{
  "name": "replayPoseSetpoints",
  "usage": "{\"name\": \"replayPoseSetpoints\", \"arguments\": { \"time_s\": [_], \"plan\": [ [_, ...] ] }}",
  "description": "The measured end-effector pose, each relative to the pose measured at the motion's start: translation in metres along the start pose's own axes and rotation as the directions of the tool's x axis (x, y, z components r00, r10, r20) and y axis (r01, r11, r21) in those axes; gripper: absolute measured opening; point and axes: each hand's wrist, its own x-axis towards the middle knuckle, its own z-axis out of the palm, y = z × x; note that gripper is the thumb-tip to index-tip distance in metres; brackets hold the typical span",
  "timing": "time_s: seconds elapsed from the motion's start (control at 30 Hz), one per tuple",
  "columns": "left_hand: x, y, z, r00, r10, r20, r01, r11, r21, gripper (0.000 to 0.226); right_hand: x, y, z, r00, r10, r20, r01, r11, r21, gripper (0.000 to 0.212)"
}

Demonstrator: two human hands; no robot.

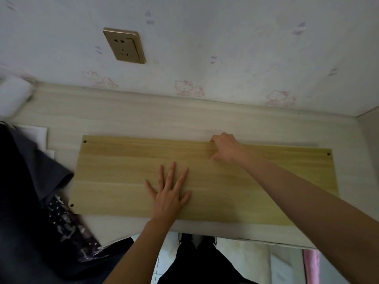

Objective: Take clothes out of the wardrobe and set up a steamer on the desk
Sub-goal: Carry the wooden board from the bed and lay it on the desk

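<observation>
From the head view, a pale wooden board (114, 171) lies flat on the light desk (143, 117), its long side running left to right and its near edge close to the desk's near edge. Small dark holes sit at its corners.

The left hand (168, 193) lies palm down on the board's near half, a little left of the middle, fingers straight and spread wide, holding nothing and simply pressing on the wood. The right hand (224, 147) reaches farther, to the board's far edge right of the middle. Its fingers curl over that edge while the thumb lies on the top face, so it appears to be gripping the board there, though the fingertips are hidden behind the edge.

The clothes (30, 181) are heaped on the left end of the desk: a dark mass, a grey garment (47, 167) draped toward the board, and a dark patterned fabric (69, 224) with pale spots just beside the board's near left corner. A white sheet (34, 132) shows under the heap on its far side. A blurred white object (12, 97) sits at the far left.

On the wall (225, 37) behind the desk, a gold-coloured socket (124, 46) is mounted left of centre. Below the desk's near edge are the person's dark trousers (196, 259).
</observation>
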Motion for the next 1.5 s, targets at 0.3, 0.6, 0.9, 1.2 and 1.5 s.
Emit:
{"name": "replayPoseSetpoints", "arguments": {
  "time_s": [0.3, 0.6, 0.9, 1.2, 1.5],
  "plan": [
    [0.003, -0.004, 0.005, 1.0, -0.011, -0.004, 0.011, 1.0, -0.009, 0.073, 0.012, 0.005, 0.012, 0.999, 0.012, 0.051, -0.012, 1.0, 0.007, 0.081],
    [0.008, -0.009, 0.005, 1.0, -0.007, 0.016, 0.007, 1.0, -0.006, 0.072, -0.011, -0.005, 0.027, 0.979, -0.087, -0.187, 0.061, 0.988, -0.139, 0.036],
    [0.001, -0.016, -0.003, 0.999, -0.033, 0.013, 0.034, 0.996, -0.078, 0.072, -0.106, 0.037, 0.123, 0.976, 0.117, -0.184, -0.136, 0.987, -0.09, 0.063],
    [-0.041, -0.038, 0.003, 0.98, -0.188, 0.066, 0.194, 0.975, -0.106, 0.073, -0.14, 0.058, 0.143, 0.929, 0.28, -0.243, -0.295, 0.955, -0.027, 0.077],
    [-0.029, -0.052, -0.003, 0.982, -0.176, 0.06, 0.183, 0.973, -0.143, 0.074, -0.129, 0.048, 0.143, 0.932, 0.276, -0.236, -0.29, 0.956, -0.027, 0.073]
  ]
}}
